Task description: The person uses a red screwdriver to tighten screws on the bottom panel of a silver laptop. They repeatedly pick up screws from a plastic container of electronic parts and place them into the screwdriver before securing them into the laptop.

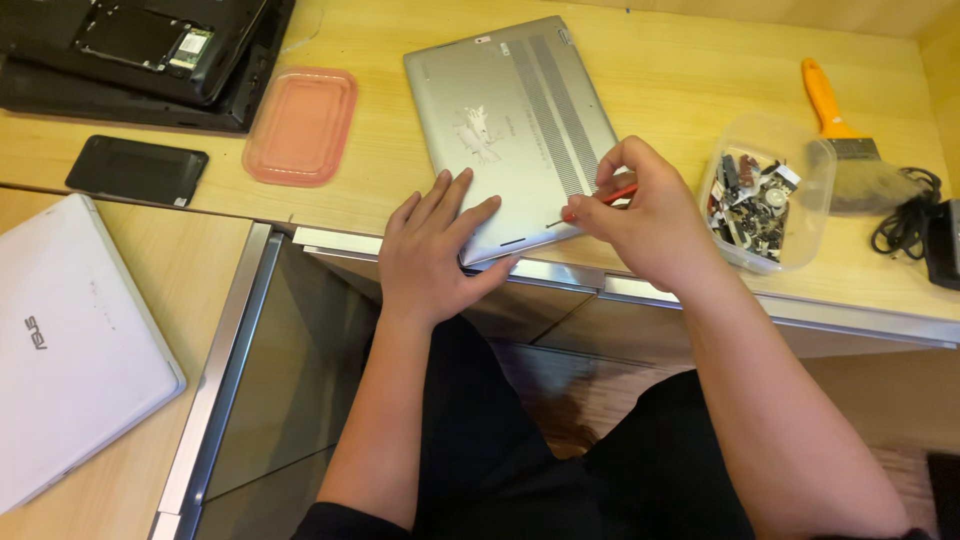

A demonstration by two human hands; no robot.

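1. Two bare hands work at the near edge of a wooden desk [680,70]. The left hand [432,250] lies flat with its fingers spread on the underside of a silver laptop [510,110], pressing down near its front edge and grasping nothing.
2. The right hand [640,215] is clenched around a red-handled screwdriver [600,200], whose thin tip touches the laptop's base close to the near right corner.
3. The silver laptop lies bottom up and slightly turned, with long vent slots running along its right side; its near edge reaches the metal trim at the desk's lip.
4. Just right of the right hand stands a clear plastic tub [815,185] full of small mixed parts.
5. Beyond the tub lies a paintbrush with an orange handle [840,130], and a coiled black cable [905,215] sits at the far right.
6. Left of the laptop rests a pink plastic lid [300,125], then a black phone [137,170] lying flat.
7. Stacked dark laptops [140,50], one with its insides exposed, fill the top left corner.
8. One white closed laptop [70,350] lies on the lower surface at the left.
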